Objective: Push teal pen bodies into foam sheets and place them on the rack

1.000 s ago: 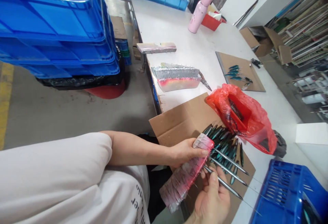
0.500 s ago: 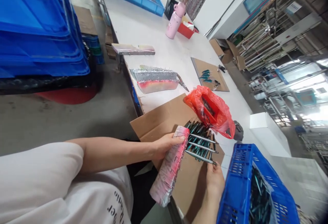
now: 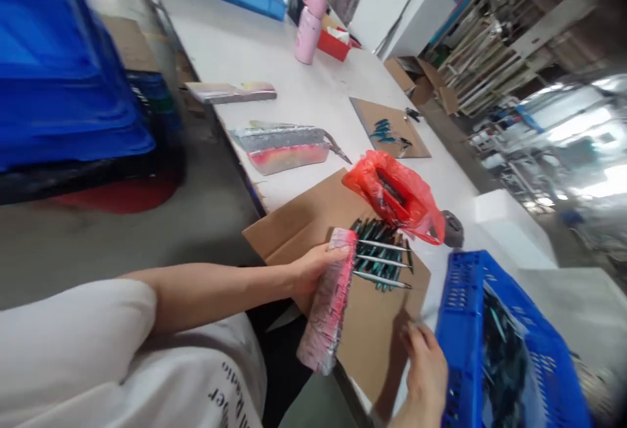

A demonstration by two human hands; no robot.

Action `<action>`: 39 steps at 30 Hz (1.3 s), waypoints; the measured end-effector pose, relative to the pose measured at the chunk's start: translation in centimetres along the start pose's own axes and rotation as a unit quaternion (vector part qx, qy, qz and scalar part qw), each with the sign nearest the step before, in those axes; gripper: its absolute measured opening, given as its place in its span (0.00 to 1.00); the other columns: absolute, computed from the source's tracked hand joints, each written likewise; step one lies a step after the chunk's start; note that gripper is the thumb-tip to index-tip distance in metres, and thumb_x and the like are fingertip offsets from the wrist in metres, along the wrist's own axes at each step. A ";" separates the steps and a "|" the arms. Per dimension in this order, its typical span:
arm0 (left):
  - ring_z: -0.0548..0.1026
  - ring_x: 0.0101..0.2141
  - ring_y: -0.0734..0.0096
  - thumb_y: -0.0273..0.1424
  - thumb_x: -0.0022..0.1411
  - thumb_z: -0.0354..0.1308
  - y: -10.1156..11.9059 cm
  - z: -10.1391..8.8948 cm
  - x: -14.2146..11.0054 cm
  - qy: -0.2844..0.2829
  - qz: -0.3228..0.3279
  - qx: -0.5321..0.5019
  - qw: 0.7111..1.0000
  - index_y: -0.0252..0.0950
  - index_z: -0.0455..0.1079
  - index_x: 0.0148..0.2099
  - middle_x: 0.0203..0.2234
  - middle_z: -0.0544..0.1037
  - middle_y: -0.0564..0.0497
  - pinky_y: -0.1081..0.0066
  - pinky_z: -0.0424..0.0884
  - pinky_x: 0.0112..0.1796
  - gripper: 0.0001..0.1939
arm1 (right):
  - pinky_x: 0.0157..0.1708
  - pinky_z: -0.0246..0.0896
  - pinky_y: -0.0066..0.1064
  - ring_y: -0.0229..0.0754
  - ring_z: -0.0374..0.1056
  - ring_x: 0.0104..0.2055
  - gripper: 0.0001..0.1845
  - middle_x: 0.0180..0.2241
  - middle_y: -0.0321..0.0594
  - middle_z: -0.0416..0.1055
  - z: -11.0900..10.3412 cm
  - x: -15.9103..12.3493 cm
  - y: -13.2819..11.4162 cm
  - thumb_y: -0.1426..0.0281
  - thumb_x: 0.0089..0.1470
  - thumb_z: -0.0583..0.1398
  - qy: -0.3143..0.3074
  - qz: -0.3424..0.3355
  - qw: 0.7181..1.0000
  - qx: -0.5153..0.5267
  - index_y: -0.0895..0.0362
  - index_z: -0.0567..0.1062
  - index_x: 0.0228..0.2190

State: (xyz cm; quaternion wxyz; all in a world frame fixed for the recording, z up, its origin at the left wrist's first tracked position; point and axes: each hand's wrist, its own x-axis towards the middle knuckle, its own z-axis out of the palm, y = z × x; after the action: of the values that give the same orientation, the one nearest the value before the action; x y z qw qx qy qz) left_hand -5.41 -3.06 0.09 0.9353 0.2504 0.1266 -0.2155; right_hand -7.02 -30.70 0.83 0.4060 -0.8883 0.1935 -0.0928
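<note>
My left hand [image 3: 313, 268] is closed round a long block [image 3: 327, 310] wrapped in wrinkled, pink and silver paint-stained material, thumb on its upper face. Three slim silvery spindle-shaped pieces [image 3: 385, 261] stick out of the block's right edge near its top, side by side. Apart from them, my right hand [image 3: 424, 356] hovers over the cardboard's right edge beside the blue crate, fingers loosely bent and spread, with nothing visible in them. Beneath the silvery pieces, a pile of dark teal slim pieces [image 3: 375, 227] lies on the cardboard sheet [image 3: 369, 330].
A red plastic bag [image 3: 416, 209] lies behind the pile. At right stands a blue crate [image 3: 460, 297] holding more dark slim pieces. Paint-stained blocks [image 3: 289, 155], pliers [image 3: 337, 149], a small board [image 3: 416, 147] and a pink bottle [image 3: 309, 29] are further along the white table [image 3: 235, 42]. Blue bins [image 3: 63, 101] are stacked left.
My right hand has moved away from the tip of the lowest silvery piece, down and right towards the crate. The left hand still holds the block. The whole view has shifted slightly.
</note>
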 end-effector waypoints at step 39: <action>0.70 0.25 0.73 0.38 0.44 0.65 -0.4 0.1 0.0 -0.019 0.024 -0.026 0.999 0.33 0.66 0.38 0.27 0.73 0.50 0.69 0.67 0.32 0.20 | 0.34 0.68 0.23 0.31 0.70 0.34 0.11 0.35 0.30 0.71 8.9 -8.7 -8.0 0.70 0.46 0.57 -0.048 0.129 0.880 0.454 0.51 0.71 0.35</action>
State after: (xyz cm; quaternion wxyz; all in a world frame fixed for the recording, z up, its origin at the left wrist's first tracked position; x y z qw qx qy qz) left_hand -5.53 -3.42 0.01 0.9485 0.2249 0.1084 -0.1949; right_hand -9.91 -16.16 0.97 0.7821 -0.5769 0.2235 -0.0749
